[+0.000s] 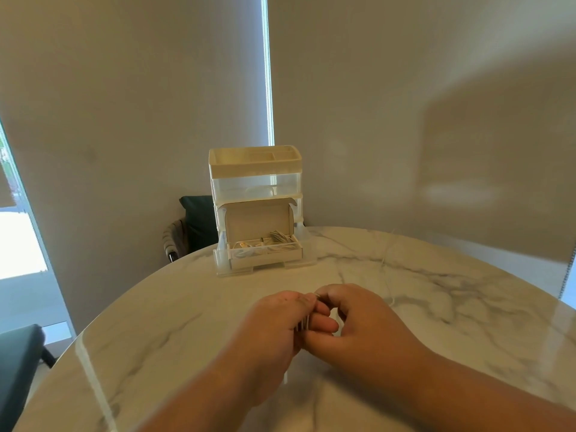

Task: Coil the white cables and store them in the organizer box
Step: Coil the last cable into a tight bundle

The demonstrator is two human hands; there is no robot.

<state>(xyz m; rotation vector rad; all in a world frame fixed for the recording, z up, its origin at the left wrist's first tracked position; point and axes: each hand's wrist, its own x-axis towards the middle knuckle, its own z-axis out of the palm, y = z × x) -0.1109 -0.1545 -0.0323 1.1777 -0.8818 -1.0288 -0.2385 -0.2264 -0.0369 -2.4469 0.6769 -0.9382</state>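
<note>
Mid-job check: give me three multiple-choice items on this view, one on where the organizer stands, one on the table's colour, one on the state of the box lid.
1. The organizer stands: A on the floor; B at the table's far edge; C on a chair.
2. The table top is: A black; B red; C white with grey veins.
3. The box lid is: A raised; B shut; C missing.

Key: 1 B, it rests on the marble near the wall. 2 C, grey veins run across the pale top. 3 A, the lid stands upright behind the coiled cables.
</note>
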